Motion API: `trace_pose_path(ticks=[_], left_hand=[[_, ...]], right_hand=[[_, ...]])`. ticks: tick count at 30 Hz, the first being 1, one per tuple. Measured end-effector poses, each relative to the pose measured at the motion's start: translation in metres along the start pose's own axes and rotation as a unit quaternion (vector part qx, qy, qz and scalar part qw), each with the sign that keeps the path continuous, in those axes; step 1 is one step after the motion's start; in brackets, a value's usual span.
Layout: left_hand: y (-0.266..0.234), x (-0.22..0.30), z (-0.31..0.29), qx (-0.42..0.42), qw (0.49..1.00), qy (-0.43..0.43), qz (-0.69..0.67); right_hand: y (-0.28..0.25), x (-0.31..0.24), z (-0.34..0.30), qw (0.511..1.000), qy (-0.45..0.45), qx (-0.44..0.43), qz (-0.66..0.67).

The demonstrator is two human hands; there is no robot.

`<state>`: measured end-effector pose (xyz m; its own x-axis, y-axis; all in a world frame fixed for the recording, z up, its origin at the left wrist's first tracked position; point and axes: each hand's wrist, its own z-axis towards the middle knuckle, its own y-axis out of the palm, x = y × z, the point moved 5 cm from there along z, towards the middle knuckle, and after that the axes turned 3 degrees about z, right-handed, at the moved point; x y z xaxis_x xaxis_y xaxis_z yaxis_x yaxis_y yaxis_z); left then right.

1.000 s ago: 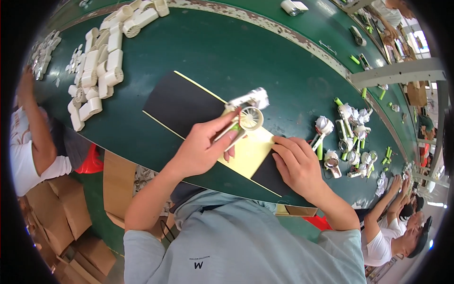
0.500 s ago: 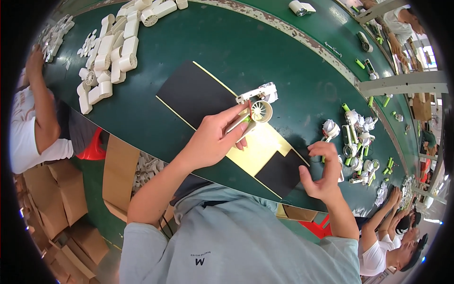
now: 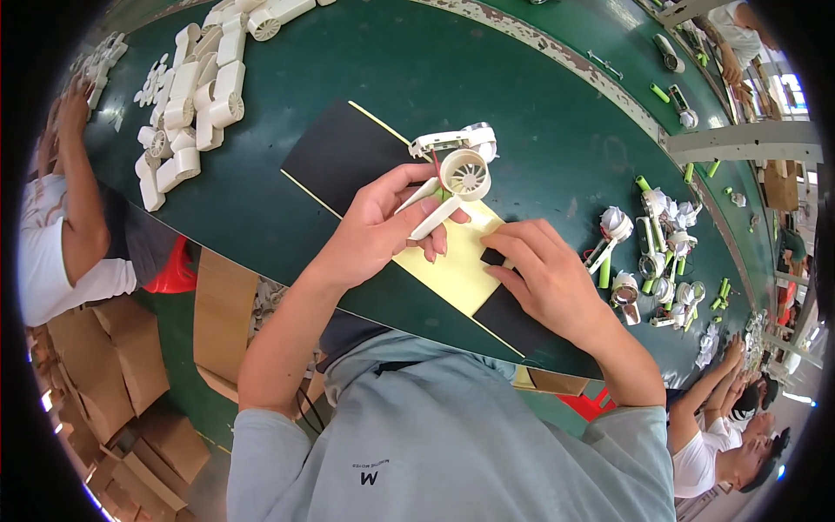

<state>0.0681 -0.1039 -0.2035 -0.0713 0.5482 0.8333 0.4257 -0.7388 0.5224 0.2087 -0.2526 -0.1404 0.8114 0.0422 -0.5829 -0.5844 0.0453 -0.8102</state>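
My left hand (image 3: 372,228) is closed round a cream plastic shell (image 3: 435,221) with a round, finned end ring (image 3: 465,175). From it a red wire leads to a white inner assembly (image 3: 452,142) that lies just beyond the shell, and a bit of green shows inside. My right hand (image 3: 545,278) is bent over the sheet, with a small black piece (image 3: 493,257) between thumb and fingertips; its full shape is hidden. Underneath lies a yellow sheet (image 3: 448,280) with black sections at its upper left (image 3: 335,148) and lower right (image 3: 513,326).
Cream shells (image 3: 228,78) are heaped at the far left of the green table (image 3: 539,113). White assemblies with green cylinders (image 3: 665,244) cluster at the right. A metal beam (image 3: 739,143) crosses the upper right. Other people work left and right; cardboard boxes (image 3: 104,365) stand at lower left.
My right hand has moved left and inward over the sheet, close to my left hand. The shell and its wired assembly have shifted slightly left and up, and the finned ring has turned.
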Motion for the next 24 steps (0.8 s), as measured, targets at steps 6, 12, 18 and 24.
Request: trace_pose_path(ticks=[6,12,18,24], left_hand=[[0.002,0.005,-0.003,0.018,0.997,-0.002,0.081],[0.0,0.004,-0.01,-0.002,0.994,0.045,0.095],[0.004,0.003,-0.013,-0.085,0.992,0.043,0.087],[0.01,0.008,-0.015,-0.063,0.988,0.005,0.14]], right_hand=[[-0.003,0.0,0.002,0.999,-0.048,-0.021,-0.008],[-0.026,0.005,0.004,0.995,-0.03,0.046,0.085],[-0.047,-0.024,0.039,0.98,-0.115,0.122,0.109],[-0.026,-0.036,0.061,0.974,-0.193,0.073,0.098]])
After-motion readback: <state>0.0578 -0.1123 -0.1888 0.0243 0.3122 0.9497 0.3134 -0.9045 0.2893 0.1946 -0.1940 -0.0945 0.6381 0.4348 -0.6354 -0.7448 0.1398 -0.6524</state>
